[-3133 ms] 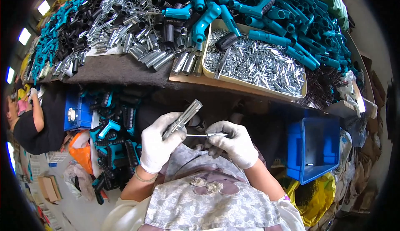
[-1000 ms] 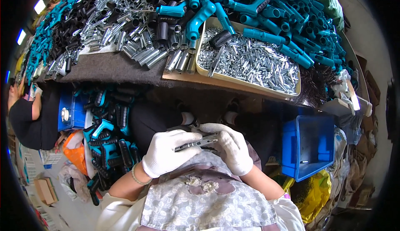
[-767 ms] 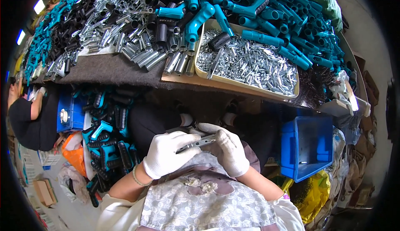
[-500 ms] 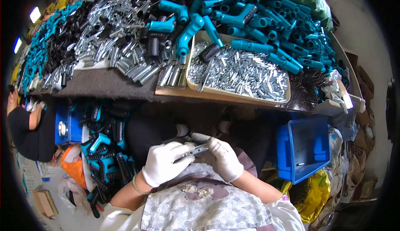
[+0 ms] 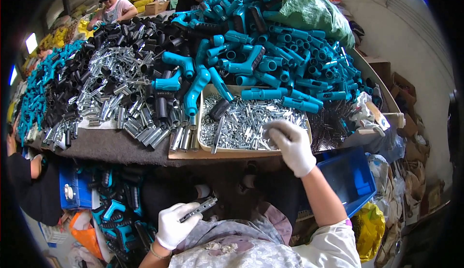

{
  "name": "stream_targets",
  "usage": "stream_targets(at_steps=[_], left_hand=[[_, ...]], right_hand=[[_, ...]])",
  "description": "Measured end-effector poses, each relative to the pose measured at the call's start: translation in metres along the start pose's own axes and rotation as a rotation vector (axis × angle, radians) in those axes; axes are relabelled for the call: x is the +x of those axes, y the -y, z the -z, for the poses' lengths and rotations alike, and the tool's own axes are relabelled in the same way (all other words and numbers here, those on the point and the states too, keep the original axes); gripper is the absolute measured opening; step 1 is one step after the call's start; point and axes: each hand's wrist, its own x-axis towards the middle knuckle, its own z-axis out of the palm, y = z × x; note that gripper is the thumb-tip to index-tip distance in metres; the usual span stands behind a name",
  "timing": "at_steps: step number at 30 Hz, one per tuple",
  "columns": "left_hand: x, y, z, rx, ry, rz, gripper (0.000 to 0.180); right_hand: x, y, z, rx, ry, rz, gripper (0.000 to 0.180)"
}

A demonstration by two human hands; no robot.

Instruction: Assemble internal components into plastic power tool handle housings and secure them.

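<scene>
My left hand [image 5: 176,225], in a white glove, is closed around a slim metal bar with small holes [image 5: 199,209], held in front of my lap with its far end sticking out. My right hand [image 5: 296,153], also gloved, is over the right part of a shallow cream tray [image 5: 310,131]. Its fingers are bent together and point down at the small silver metal pins [image 5: 251,128] filling the tray. What is between these fingertips, if anything, is too small to make out. A black sleeve [image 5: 220,109] lies on the pins at the tray's left.
Teal curved tubular parts [image 5: 282,67] are piled behind the tray, with silver metal tubes [image 5: 154,135] and black parts to its left. A blue bin [image 5: 345,176] stands below the table's right end. Co-workers sit across the table and at the far left.
My right hand has left the metal bar and moved forward and right to the tray. My left hand keeps the bar and sits lower in the picture. The view has tilted up.
</scene>
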Motion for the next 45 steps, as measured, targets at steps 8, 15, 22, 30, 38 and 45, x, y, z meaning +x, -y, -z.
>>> stream_targets(at_steps=[8, 15, 22, 30, 38, 45], left_hand=[[-0.002, 0.0, 0.006, 0.004, 0.001, 0.009, 0.024], [-0.002, 0.008, 0.001, -0.002, 0.08, 0.046, 0.024], [-0.007, 0.006, -0.028, -0.058, 0.158, 0.104, 0.022], [-0.009, -0.029, -0.067, -0.041, 0.33, 0.127, 0.028], [-0.015, -0.057, -0.075, 0.113, 0.283, 0.109, 0.027], [-0.009, -0.076, -0.084, 0.125, 0.402, 0.242, 0.026]], right_hand=[[0.046, -0.01, -0.014, -0.406, -0.136, 0.451, 0.013], [-0.036, -0.017, 0.037, -0.468, -0.356, 0.499, 0.028], [-0.258, -0.13, 0.209, -0.292, -1.297, 0.077, 0.025], [-0.494, -0.224, 0.227, -0.235, -1.319, -0.787, 0.032], [-0.492, -0.293, 0.197, -0.707, -0.105, -1.404, 0.039], [-0.489, -0.335, 0.171, -0.595, -0.114, -1.383, 0.035]])
